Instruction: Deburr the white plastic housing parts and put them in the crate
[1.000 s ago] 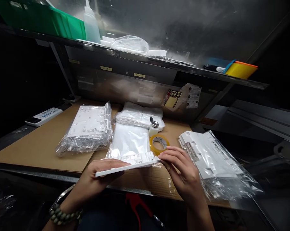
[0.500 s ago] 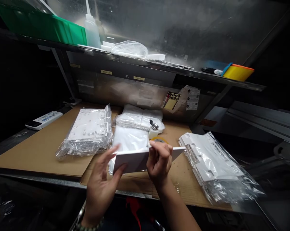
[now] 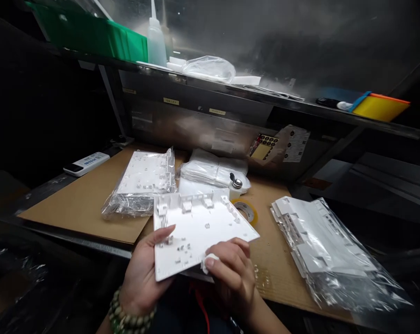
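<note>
Head view: brown cardboard [image 3: 80, 204] covers much of the worktop [image 3: 116, 251], whose metal front edge shows at near left. Above that edge, off the surface, the left hand [image 3: 142, 276] grasps a white plastic panel [image 3: 192, 229] by its left side, clipped face up. The right hand [image 3: 234, 269] pinches a small white wad [image 3: 206, 263] at the panel's near edge.

Toward the far left corner lies a bagged stack of white panels [image 3: 145, 172]; past the cardboard's left edge is a white handheld device [image 3: 87, 163]. Clear bags [image 3: 213, 168] lie at the middle of the back edge, a pump bottle [image 3: 235, 191] and yellow tape roll [image 3: 254, 215] just in front. Another bagged stack [image 3: 330, 248] lies along the right edge.

Behind, a metal shelf [image 3: 258, 94] carries a green bin [image 3: 101, 39], a squeeze bottle [image 3: 157, 44] and, near its right end, a yellow container [image 3: 380, 107]. The room's sides are dark.
</note>
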Available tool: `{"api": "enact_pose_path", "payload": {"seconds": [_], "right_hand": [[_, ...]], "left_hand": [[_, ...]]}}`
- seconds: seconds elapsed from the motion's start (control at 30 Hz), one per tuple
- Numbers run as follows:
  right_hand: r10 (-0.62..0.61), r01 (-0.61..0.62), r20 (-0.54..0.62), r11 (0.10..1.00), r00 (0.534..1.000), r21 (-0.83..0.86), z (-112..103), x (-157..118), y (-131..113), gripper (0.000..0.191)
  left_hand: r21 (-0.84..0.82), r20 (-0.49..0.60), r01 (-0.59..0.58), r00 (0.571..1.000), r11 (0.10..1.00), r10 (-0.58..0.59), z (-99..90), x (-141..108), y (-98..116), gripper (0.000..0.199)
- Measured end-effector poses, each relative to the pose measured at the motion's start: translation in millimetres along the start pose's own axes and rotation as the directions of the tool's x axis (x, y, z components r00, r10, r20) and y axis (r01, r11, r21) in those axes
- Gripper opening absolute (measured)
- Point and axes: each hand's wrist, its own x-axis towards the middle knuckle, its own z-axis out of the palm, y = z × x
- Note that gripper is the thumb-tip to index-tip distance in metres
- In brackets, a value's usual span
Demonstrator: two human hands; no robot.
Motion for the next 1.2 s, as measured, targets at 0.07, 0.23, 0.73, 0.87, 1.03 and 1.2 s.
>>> {"api": "enact_pose_path", "payload": {"seconds": [0.07,0.23,0.73,0.87,1.03,1.2], "right_hand": [[0.143,-0.146,0.054,0.988,0.988,0.042,-1,2,-11,0.025],[0.287,-0.311,0.147,0.934,0.947,0.176,7,12,-39,0.031],[0.173,-0.198,0.201,0.974,0.964,0.107,4,14,-40,0.025],[0.259,-0.239,0.192,0.963,0.947,-0.122,-29,3,-5,0.029],[0.419,-0.412,-0.018,0.882,0.908,-0.227,-68,-14,30,0.033],[0.464,-0.440,0.036,0.859,0.885,-0.262,-71,-24,36,0.030]], "left_hand": [[0.029,0.005,-0.089,0.996,0.996,0.089,8.1,4,-1,0.064],[0.041,0.025,-0.147,0.989,0.988,0.146,23.1,6,-13,0.054],[0.190,0.064,-0.312,0.950,0.931,0.305,9.3,5,-14,0.062],[0.197,0.047,-0.325,0.946,0.925,0.322,-7.1,0,8,0.068],[0.095,0.027,-0.268,0.963,0.959,0.267,-30.9,-3,35,0.077],[0.152,-0.015,-0.166,0.985,0.974,0.170,-67.4,8,46,0.087]]}}
